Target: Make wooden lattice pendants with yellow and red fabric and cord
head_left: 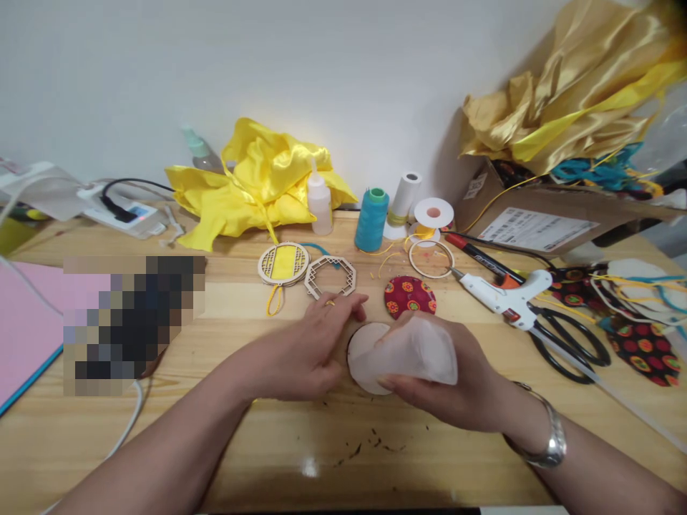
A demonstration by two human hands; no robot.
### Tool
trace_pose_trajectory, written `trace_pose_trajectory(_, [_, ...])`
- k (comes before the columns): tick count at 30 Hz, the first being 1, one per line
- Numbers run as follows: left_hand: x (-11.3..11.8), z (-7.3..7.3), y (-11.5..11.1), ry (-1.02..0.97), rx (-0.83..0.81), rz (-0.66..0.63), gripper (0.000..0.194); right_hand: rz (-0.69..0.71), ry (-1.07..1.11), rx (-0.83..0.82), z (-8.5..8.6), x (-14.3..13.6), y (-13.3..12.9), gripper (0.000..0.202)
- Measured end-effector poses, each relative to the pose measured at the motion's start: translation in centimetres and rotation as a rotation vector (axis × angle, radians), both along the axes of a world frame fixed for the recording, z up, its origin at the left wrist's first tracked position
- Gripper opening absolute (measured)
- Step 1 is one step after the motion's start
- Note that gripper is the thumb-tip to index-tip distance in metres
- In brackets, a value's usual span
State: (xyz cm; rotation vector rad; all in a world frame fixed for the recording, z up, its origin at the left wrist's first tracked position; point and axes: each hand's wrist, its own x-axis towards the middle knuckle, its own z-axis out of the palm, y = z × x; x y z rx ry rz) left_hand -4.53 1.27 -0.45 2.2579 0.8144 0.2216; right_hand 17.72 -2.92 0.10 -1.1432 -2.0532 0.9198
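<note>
My right hand (466, 386) is wrapped around a translucent white plastic bottle (429, 354). The bottle is tilted, its wide base toward the right and its other end over a pale round disc (370, 375) on the table. Its tip cannot be made out. At the disc's left edge rests my left hand (316, 343), thumb and fingers apart; whether it touches the disc I cannot tell. Just beyond lies a dark red flower-patterned fabric circle (408, 297). An octagonal wooden lattice frame (351, 275) and a round one with yellow fabric (283, 263) lie behind my left hand.
A white glue gun (509, 293), black-handled scissors (569, 343) and a red-and-black marker (477, 254) lie to the right. Behind stand a blue thread cone (371, 220), a squeeze bottle (320, 204), yellow cloth (268, 179) and a cardboard box (483, 204). A power strip (121, 211) is at left.
</note>
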Motion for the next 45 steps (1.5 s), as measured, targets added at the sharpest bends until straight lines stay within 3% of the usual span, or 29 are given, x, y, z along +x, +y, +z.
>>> trace_pose_trajectory(3, [0.2,-0.4,0.0,-0.023,0.018,0.059,0.072,0.039,0.019,-0.014,0.2,0.1,0.0,0.022])
trace_pose_trajectory(8, [0.6,-0.7,0.0,-0.055,0.031,0.110,0.068,0.101,0.047,-0.072,0.7,0.4,0.1,0.018])
trace_pose_trajectory(19, [0.7,-0.3,-0.1,0.023,0.039,0.056,0.087,0.129,0.088,-0.074,0.7,0.7,0.1,0.020])
trace_pose_trajectory(45, [0.8,-0.7,0.0,0.042,0.099,0.011,0.090,0.249,0.025,-0.108,2.4,2.3,0.9,0.017])
